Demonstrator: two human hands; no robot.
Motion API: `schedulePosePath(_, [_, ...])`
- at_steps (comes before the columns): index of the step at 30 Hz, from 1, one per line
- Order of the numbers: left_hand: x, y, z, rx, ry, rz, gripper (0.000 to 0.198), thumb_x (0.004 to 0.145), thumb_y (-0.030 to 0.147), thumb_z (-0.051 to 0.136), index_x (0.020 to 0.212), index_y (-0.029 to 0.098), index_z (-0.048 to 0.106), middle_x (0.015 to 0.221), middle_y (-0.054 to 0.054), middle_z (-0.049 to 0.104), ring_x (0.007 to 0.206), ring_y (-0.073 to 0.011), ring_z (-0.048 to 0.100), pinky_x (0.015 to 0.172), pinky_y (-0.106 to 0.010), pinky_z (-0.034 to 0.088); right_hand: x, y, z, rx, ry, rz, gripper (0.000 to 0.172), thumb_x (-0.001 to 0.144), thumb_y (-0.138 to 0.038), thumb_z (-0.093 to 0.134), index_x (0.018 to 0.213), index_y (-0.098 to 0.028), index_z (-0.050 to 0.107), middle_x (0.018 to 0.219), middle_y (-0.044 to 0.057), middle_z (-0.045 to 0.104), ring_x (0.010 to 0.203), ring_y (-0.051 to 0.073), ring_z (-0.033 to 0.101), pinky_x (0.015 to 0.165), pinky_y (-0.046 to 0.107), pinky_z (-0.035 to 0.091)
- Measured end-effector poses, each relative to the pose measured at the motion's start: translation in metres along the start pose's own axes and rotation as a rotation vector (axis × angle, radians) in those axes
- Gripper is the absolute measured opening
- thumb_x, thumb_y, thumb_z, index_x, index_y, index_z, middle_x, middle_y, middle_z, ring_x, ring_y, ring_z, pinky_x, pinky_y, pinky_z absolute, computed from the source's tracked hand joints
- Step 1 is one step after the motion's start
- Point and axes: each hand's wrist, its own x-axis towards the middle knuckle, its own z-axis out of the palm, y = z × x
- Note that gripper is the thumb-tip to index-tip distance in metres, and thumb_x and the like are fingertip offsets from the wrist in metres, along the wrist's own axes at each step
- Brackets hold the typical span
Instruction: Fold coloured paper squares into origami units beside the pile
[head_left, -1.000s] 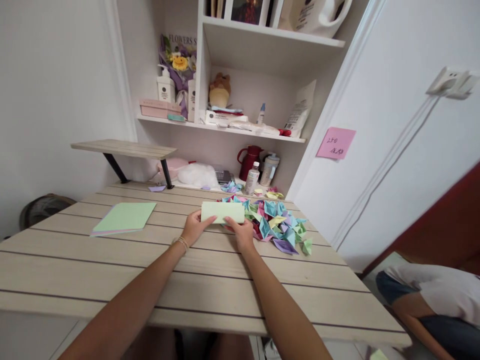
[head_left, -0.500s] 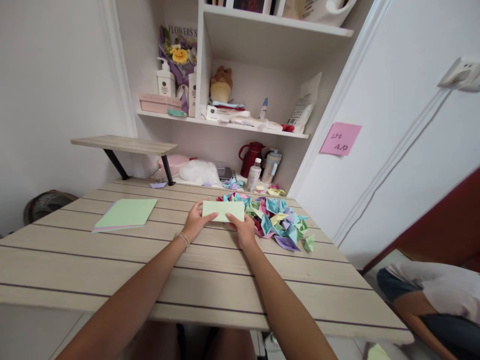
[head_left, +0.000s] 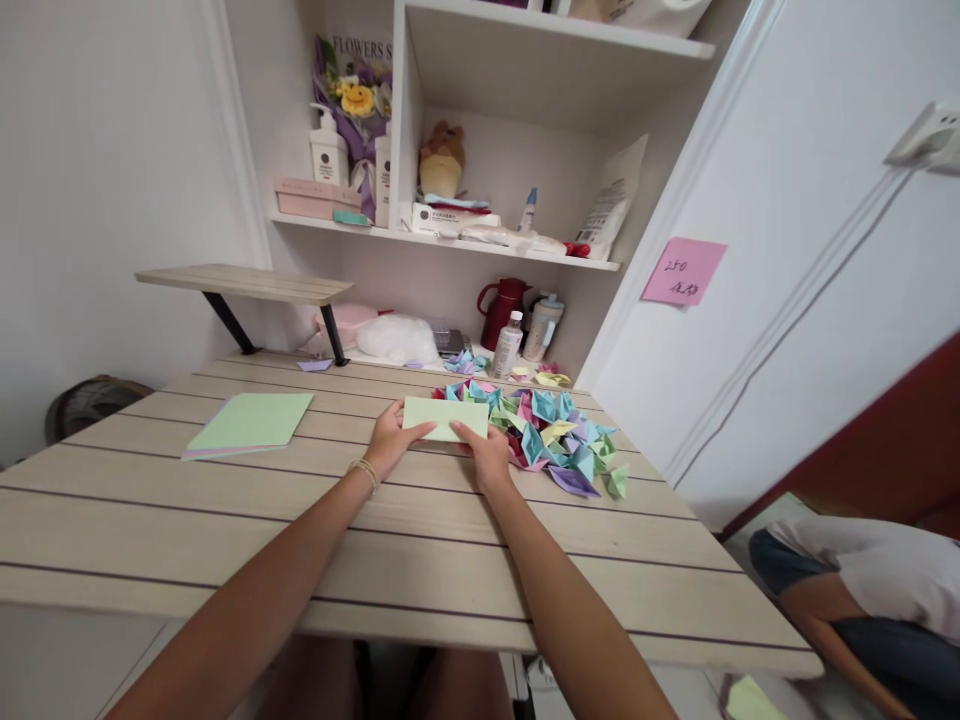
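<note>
The folded green sheet (head_left: 446, 417) is a single flat rectangle lying on the slatted wooden table (head_left: 420, 570), past the table's middle. Two hands work it, with both forearms stretched straight ahead.

- The left hand (head_left: 390, 445) grips the sheet's left end, thumb laid on top and fingers curled close at the edge. One bracelet (head_left: 367, 471) sits on its wrist.
- The right hand (head_left: 489, 460) is palm down, with its fingertips on the sheet's lower right edge. Whether it pinches or only presses cannot be told.

Touching the sheet's right side is one pile of folded paper pieces (head_left: 555, 440) in blue, pink, yellow, green and purple; there are too many to count.

Well apart, left of the sheet, lies one stack of flat paper (head_left: 247, 422) with a green leaf on top.

Beyond the sheet stand one red jug (head_left: 504, 308) and one small bottle (head_left: 508, 345).

Far right of the sheet and below table level, another person (head_left: 862, 590) is partly in view.
</note>
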Motion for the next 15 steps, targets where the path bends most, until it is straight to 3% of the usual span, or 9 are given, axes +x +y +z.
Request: schedulePosePath(15, [-0.0006,0.0020,0.0007,0.027,0.014,-0.003,0.059,0.049,0.020,0.080,0.101,0.012,0.053,0.085,-0.009,0.069,0.069,-0.0185,0.066,0.061,-0.028,0.054,-0.0002,-0.0002,-0.0004,-0.002,-0.006,0.003,0.044,0.049,-0.032,0.077,0.086,-0.011,0.066,0.091,0.011,0.069,0.080,0.024,0.064,0.062,0.030,0.055])
